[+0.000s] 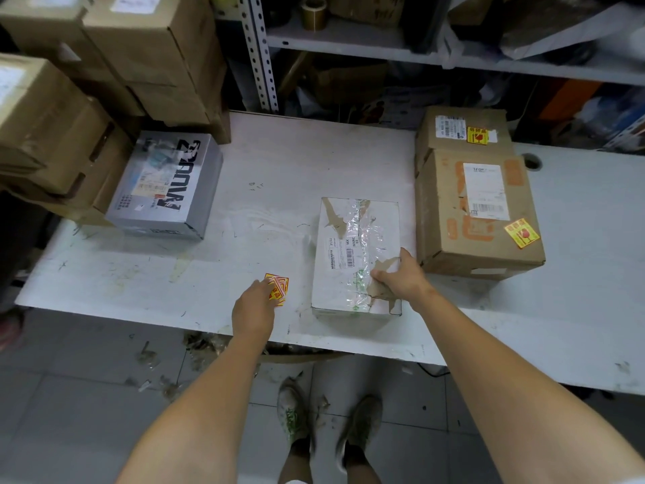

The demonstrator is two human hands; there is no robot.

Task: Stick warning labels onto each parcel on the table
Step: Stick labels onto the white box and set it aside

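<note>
On a scuffed white table (261,162), seen from above: a white parcel (356,256) and a stack of warning labels (278,289), one bare hand on each.
Near the front edge, at centre, the white parcel wrapped in crinkled clear tape, gripped at its near right corner by the right hand (401,277), fingers curled over the top. Just left of it, flat on the table, the stack of warning labels, red and yellow, under the fingertips of the left hand (253,309); cannot tell whether pinching or only touching. To the right, two brown parcels touching: the near brown parcel (446,204) with a corner label (522,233), the far brown parcel (432,134) with a top label (477,135). At far left, a grey printed box (164,185) beside stacked cartons (87,110).
</note>
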